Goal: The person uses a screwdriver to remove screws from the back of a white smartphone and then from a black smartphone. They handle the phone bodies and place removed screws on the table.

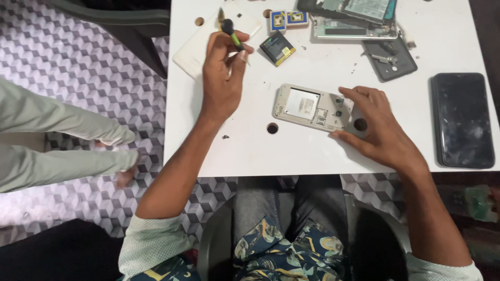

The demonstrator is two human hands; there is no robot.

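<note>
— So, what's lying on the white table (312, 151)?

— Near the far edge sit two small square packets (287, 20), blue with yellow borders, side by side. Just below them lies a small black battery (277, 48) with a yellow edge, turned at an angle. Its label is too small to make out.

— And the hands?

— The left hand (223, 83) is raised over the table with its fingers closed around a small screwdriver (232, 32), black handle with a yellow-green band. The right hand (377, 125) rests on the right end of an opened phone body (312, 108), fingers spread and pressing on it, the thumb against its near edge.

— Where is that phone exactly?

— Flat on the table in the middle, slightly tilted, between two round holes in the tabletop. It's a pale beige plastic frame with the back off, showing a silvery rectangular bay and small dark parts near the right end.

— Anything else around?

— A white back cover (195, 49) lies just under the left hand. At the top right there's a stack of dismantled phone parts (354, 18), with a dark grey plastic cover (390, 60) beside it. Far right, a glossy black phone (462, 119) lies flat, its glass smudged. The floor (78, 57) has a grey-and-white cube pattern, and another person's legs in pale green trousers (52, 140) are at the left.
</note>
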